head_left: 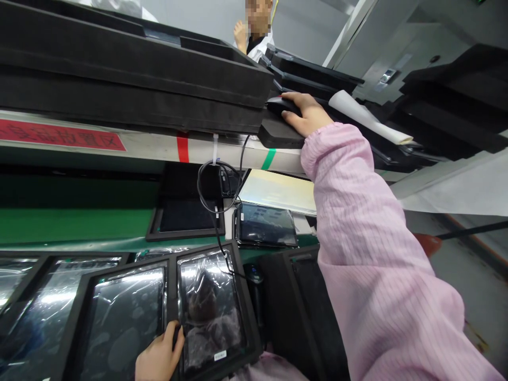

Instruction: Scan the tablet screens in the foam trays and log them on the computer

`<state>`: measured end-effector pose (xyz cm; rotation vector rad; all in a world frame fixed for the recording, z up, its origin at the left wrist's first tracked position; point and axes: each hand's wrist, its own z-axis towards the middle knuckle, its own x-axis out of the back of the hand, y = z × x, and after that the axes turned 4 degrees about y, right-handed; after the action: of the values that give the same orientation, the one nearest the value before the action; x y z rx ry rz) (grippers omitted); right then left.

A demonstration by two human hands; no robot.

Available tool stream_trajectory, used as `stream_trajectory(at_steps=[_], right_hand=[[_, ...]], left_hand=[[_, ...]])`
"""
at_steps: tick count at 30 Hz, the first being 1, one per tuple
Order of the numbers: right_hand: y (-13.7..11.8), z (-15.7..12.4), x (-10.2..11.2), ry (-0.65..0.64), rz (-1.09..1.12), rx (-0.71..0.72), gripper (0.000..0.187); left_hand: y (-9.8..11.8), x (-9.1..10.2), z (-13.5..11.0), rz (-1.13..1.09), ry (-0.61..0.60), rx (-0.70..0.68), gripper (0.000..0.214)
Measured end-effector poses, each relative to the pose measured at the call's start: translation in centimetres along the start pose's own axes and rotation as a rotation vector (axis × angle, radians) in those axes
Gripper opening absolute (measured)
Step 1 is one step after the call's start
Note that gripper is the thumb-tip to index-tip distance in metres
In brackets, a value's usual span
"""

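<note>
I can't see the near edge of the black foam tray (173, 296) with two shiny dark flat screens (214, 317) low in front of the person. The left hand (161, 352) has its grip pinched on the tray's middle bar. The right hand (307, 112) is over a smooth black thing (290, 107) up on the white-edged shelf (151, 152); I can't tell if it's squeezing. A black scanner (254, 280) sits just beside the tray's right edge, and green table (71, 225) shows farther off, left

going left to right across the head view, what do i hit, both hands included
Red sign → left hand → white cable tie → green tape strip → right hand → rolled white sheet
</note>
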<state>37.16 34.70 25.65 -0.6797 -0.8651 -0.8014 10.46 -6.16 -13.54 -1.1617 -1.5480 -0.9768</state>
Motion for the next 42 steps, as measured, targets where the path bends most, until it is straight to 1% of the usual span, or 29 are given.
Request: stream_trajectory(at_steps=[3,10,12,15,17,19,24,28,33,38,42], right_hand=[[0.03,0.01,0.0,0.005,0.011,-0.013,0.054],[0.24,0.11,-0.11,0.01,0.007,-0.007,0.071],[0.15,0.05,-0.1,0.019,0.007,-0.003,0.068],[-0.14,-0.1,0.0,0.031,0.03,-0.017,0.057],[-0.32,-0.2,0.09,0.027,0.038,-0.03,0.053],[-0.45,-0.25,0.17,0.018,0.041,-0.04,0.054],[-0.6,-0.3,0.31,0.0,0.066,-0.055,0.064],[-0.61,-0.29,0.36,-0.02,0.082,-0.068,0.06],[-0.2,-0.14,0.09,0.023,0.045,-0.023,0.065],[0.01,-0.26,-0.12,0.075,-0.008,-0.016,0.053],[-0.12,-0.5,0.0,0.074,-0.007,-0.035,0.045]], left_hand=[[0.01,-0.01,0.02,0.003,-0.007,0.0,0.039],[-0.01,-0.3,-0.07,0.017,0.003,-0.003,0.038],[-0.06,-0.41,-0.07,0.018,0.008,-0.001,0.039],[-0.09,-0.44,-0.05,0.02,0.008,-0.001,0.039],[-0.07,-0.4,-0.04,0.021,0.007,-0.005,0.039],[-0.05,-0.39,-0.05,0.02,0.005,-0.004,0.038],[-0.11,-0.63,-0.09,0.018,0.011,-0.002,0.037],[-0.13,-0.66,-0.11,0.027,0.03,-0.008,0.035],[-0.13,-0.67,-0.05,0.016,0.017,-0.004,0.035],[-0.2,-0.85,-0.03,0.002,0.017,0.001,0.036],[-0.19,-0.8,-0.07,0.014,0.038,-0.005,0.035]])
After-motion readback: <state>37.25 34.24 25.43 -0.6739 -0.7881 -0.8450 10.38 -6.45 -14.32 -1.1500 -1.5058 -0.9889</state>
